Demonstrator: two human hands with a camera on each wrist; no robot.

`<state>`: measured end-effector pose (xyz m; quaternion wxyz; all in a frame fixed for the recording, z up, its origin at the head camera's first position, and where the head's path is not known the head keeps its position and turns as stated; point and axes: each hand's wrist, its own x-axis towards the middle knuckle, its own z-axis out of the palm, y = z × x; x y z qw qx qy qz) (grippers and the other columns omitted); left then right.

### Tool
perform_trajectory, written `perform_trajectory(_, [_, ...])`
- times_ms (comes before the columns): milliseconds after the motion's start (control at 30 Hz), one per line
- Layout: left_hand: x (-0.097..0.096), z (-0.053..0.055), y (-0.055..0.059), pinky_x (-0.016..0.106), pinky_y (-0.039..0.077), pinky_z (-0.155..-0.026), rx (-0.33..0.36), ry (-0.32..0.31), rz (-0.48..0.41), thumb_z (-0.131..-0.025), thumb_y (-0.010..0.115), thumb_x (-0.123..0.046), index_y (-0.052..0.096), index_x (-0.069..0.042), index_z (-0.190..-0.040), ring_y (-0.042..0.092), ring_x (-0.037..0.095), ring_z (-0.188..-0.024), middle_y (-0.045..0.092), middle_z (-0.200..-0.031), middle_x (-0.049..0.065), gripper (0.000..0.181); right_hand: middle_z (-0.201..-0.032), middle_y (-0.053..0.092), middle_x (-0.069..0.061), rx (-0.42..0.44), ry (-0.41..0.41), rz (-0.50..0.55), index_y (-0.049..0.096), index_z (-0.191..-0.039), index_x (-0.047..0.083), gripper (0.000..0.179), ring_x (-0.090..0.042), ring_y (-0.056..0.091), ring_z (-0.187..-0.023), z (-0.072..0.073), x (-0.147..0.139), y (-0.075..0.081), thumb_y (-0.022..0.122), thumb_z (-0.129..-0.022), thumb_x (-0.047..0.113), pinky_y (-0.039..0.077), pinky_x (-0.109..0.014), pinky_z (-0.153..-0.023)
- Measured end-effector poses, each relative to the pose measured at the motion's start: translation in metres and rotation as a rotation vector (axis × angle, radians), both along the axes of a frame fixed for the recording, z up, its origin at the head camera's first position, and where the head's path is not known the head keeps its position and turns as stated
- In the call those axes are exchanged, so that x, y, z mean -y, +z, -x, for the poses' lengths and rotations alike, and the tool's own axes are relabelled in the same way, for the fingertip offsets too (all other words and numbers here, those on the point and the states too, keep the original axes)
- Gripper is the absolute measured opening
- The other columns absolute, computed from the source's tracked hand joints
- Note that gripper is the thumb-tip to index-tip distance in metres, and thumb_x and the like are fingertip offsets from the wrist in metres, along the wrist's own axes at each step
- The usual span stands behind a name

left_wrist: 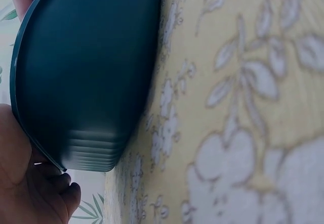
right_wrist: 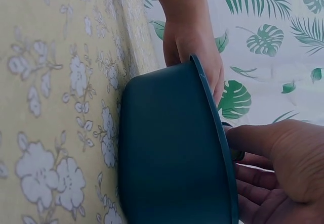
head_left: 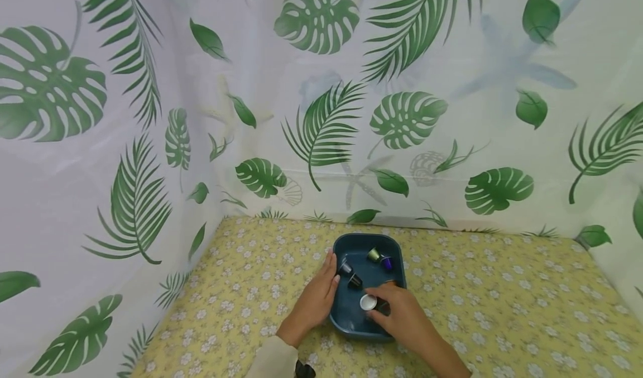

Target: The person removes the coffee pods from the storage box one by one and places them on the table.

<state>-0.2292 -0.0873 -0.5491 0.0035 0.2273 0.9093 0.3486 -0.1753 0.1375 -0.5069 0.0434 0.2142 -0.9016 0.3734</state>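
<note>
A dark teal plastic tub [head_left: 346, 323] stands on the table and holds several small coffee capsules. My right hand [head_left: 404, 317] reaches over its near right side, thumb and fingers pinching a coffee capsule [head_left: 368, 302] whose pale round lid faces left. At the left rim, my left hand [head_left: 317, 295] holds the tub, with the thumb by the edge; bent fingers [left_wrist: 58, 188] show close under the rim. Inside lie a silver capsule [head_left: 345, 267] and a black capsule [head_left: 354, 281] near the left hand, with a green capsule [head_left: 374, 254] and a blue capsule [head_left: 387, 263] farther back.
An orange-brown capsule [head_left: 390, 283] is partly hidden by the right hand. Yellow flowered cloth [head_left: 502, 300] covers the table. Leaf-printed white sheeting [head_left: 321, 199] hangs behind it and along the left side.
</note>
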Motion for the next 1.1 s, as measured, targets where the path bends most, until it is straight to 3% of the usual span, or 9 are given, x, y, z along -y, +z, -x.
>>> perform_trajectory(233, [-0.002,0.001,0.002,0.049,0.027,-0.120,-0.007,0.005,-0.013,-0.114,0.027,-0.033,0.013,-0.006,-0.163,0.015,0.023,-0.154,0.001,-0.170,0.005,0.058,-0.094,0.066,0.004,-0.009,-0.039,0.028,0.074,-0.117,0.001,0.037,-0.006,0.061,-0.079,-0.001,-0.007,-0.002,0.084,-0.082,0.004,0.054,-0.024,-0.067])
perform_trajectory(433, [-0.003,0.002,-0.002,0.049,0.027,-0.120,-0.010,-0.004,-0.021,-0.114,0.030,-0.024,0.014,-0.003,-0.162,0.014,0.023,-0.155,0.002,-0.170,0.007,0.055,-0.102,0.069,-0.002,-0.071,-0.070,0.060,0.075,-0.114,0.004,0.035,-0.007,0.061,-0.077,-0.005,-0.012,-0.002,0.085,-0.081,0.001,0.052,-0.023,-0.063])
perform_trajectory(633, [-0.003,0.002,-0.006,0.050,0.028,-0.119,-0.014,-0.008,-0.008,-0.114,0.030,-0.025,0.014,-0.003,-0.162,0.015,0.025,-0.154,0.000,-0.170,0.005,0.055,-0.105,0.071,-0.003,-0.070,-0.132,0.092,0.074,-0.115,0.008,0.039,-0.011,0.067,-0.083,-0.009,-0.017,0.003,0.086,-0.079,0.001,0.057,-0.024,-0.068])
perform_trajectory(833, [-0.002,0.001,-0.004,0.049,0.027,-0.120,-0.011,0.002,-0.021,-0.114,0.031,-0.024,0.013,-0.004,-0.163,0.014,0.024,-0.155,0.000,-0.170,0.004,0.055,-0.101,0.072,-0.004,-0.154,-0.169,0.119,0.075,-0.116,0.005,0.042,-0.014,0.069,-0.082,-0.005,-0.024,0.005,0.087,-0.076,-0.001,0.060,-0.033,-0.070])
perform_trajectory(1100, [-0.002,0.000,-0.005,0.049,0.027,-0.120,-0.014,0.012,-0.011,-0.114,0.031,-0.024,0.013,-0.005,-0.163,0.014,0.023,-0.154,-0.002,-0.169,0.001,0.055,-0.101,0.073,-0.008,-0.214,-0.182,0.133,0.075,-0.118,-0.001,0.043,-0.013,0.070,-0.079,-0.002,-0.036,0.006,0.087,-0.076,-0.003,0.061,-0.030,-0.067])
